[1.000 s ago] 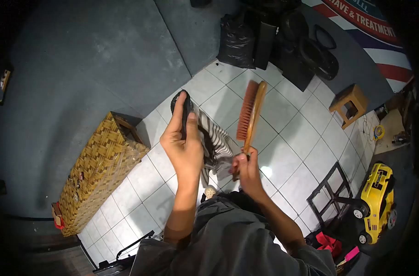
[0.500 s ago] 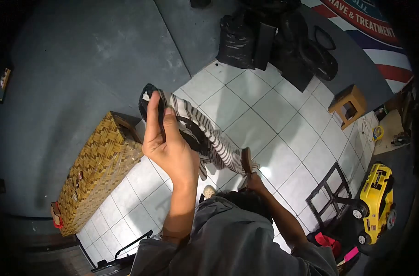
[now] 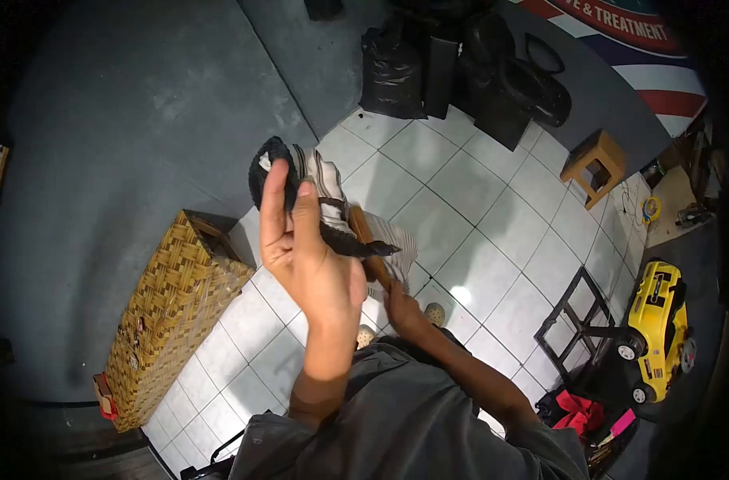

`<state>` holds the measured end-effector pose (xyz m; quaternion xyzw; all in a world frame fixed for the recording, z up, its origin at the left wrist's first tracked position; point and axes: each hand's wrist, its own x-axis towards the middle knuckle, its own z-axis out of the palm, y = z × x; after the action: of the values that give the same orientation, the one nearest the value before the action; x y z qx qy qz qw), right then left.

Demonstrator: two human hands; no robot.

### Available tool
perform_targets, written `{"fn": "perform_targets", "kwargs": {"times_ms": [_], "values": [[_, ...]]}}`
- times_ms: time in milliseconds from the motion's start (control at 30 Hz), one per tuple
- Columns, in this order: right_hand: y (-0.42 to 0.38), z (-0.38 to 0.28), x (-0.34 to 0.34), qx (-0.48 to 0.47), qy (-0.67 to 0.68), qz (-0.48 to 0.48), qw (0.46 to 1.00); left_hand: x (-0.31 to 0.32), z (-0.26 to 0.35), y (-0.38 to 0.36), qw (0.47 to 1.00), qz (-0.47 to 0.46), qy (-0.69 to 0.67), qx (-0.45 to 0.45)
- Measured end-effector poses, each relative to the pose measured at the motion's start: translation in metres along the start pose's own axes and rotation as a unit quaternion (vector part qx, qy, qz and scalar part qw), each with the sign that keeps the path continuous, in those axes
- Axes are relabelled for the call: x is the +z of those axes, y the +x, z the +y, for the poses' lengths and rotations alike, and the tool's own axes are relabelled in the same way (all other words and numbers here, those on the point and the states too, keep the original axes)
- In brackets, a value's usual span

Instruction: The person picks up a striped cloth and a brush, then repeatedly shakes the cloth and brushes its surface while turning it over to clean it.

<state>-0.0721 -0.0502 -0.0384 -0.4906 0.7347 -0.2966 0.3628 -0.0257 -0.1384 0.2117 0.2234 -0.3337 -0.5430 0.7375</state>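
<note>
My left hand (image 3: 312, 260) is raised in the middle of the view, index finger and thumb closed on a striped cloth item (image 3: 324, 172) with a dark fuzzy edge (image 3: 270, 148). The pale cloth with dark stripes hangs down behind my hand and wrist. A dark strip (image 3: 356, 242) of it sticks out to the right. My right hand (image 3: 404, 310) is wrapped round the handle of a wooden brush (image 3: 370, 244). The brush lies up against the hanging cloth, overlapping it in this view; its bristle side is hidden.
A woven bamboo box (image 3: 172, 312) stands at left. Black bags (image 3: 391, 76) lie by the grey wall at the back. To the right are a brown stool (image 3: 596, 164), a black frame (image 3: 572, 320) and a yellow toy car (image 3: 659, 328). White tiles (image 3: 476, 200) cover the floor.
My right hand has moved up and left with the brush, from the cloth's lower end to beside my left hand. The cloth hangs shorter and straighter; the view has shifted slightly.
</note>
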Motion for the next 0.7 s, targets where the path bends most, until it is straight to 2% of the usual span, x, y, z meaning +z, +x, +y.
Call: {"fn": "perform_targets", "kwargs": {"times_ms": [33, 67, 100, 167, 200, 233, 267, 300, 333, 400, 433, 467, 500, 567, 600, 633, 700], "values": [[0.005, 0.049, 0.016, 0.002, -0.045, -0.016, 0.999, -0.004, 0.003, 0.004, 0.999, -0.015, -0.017, -0.027], [0.004, 0.087, 0.024, 0.065, -0.079, -0.052, 0.993, -0.007, 0.006, 0.008, 0.999, -0.021, -0.006, -0.03], [-0.005, 0.118, 0.027, 0.062, -0.151, -0.058, 0.985, -0.013, 0.006, 0.011, 0.999, -0.022, -0.005, -0.031], [0.002, 0.205, 0.054, -0.047, -0.229, -0.077, 0.969, -0.029, -0.002, 0.018, 0.997, -0.026, 0.017, -0.072], [-0.013, 0.188, 0.034, 0.022, -0.155, -0.097, 0.983, -0.034, -0.003, 0.019, 0.994, -0.021, 0.011, -0.107], [-0.018, 0.168, 0.014, 0.056, -0.117, -0.104, 0.986, -0.036, -0.004, 0.019, 0.994, -0.025, 0.009, -0.109], [-0.024, 0.144, -0.008, 0.09, -0.079, -0.108, 0.987, -0.037, -0.004, 0.018, 0.987, -0.041, 0.009, -0.156], [-0.024, 0.114, -0.021, 0.145, 0.112, -0.028, 0.983, -0.038, -0.006, 0.018, 0.977, -0.056, 0.011, -0.203], [-0.026, 0.082, -0.033, 0.194, 0.299, 0.053, 0.933, -0.039, -0.009, 0.018, 0.964, -0.059, 0.001, -0.26], [-0.029, 0.015, -0.065, 0.034, 0.39, 0.089, 0.916, -0.039, -0.009, 0.017, 0.932, -0.098, -0.023, -0.347], [-0.029, -0.012, -0.08, 0.036, 0.392, 0.093, 0.915, -0.037, -0.008, 0.017, 0.915, -0.123, -0.032, -0.383], [-0.031, -0.035, -0.092, -0.034, 0.371, 0.094, 0.923, -0.031, -0.009, 0.013, 0.922, -0.168, 0.061, -0.343], [-0.033, -0.048, -0.097, -0.103, 0.347, 0.094, 0.927, -0.027, -0.009, 0.01, 0.92, -0.171, 0.062, -0.347], [-0.036, -0.058, -0.093, -0.116, 0.337, 0.095, 0.93, -0.021, -0.01, 0.007, 0.918, -0.292, 0.159, -0.215], [-0.038, -0.059, -0.091, -0.132, 0.324, 0.091, 0.933, -0.02, -0.003, 0.009, 0.904, -0.319, 0.216, -0.186], [-0.036, -0.049, -0.085, -0.132, 0.325, 0.092, 0.932, -0.019, 0.001, 0.011, 0.903, -0.321, 0.216, -0.186], [-0.025, 0.003, -0.057, -0.119, 0.115, 0.043, 0.985, -0.018, 0.005, 0.014, 0.909, -0.35, 0.196, -0.116]]}}
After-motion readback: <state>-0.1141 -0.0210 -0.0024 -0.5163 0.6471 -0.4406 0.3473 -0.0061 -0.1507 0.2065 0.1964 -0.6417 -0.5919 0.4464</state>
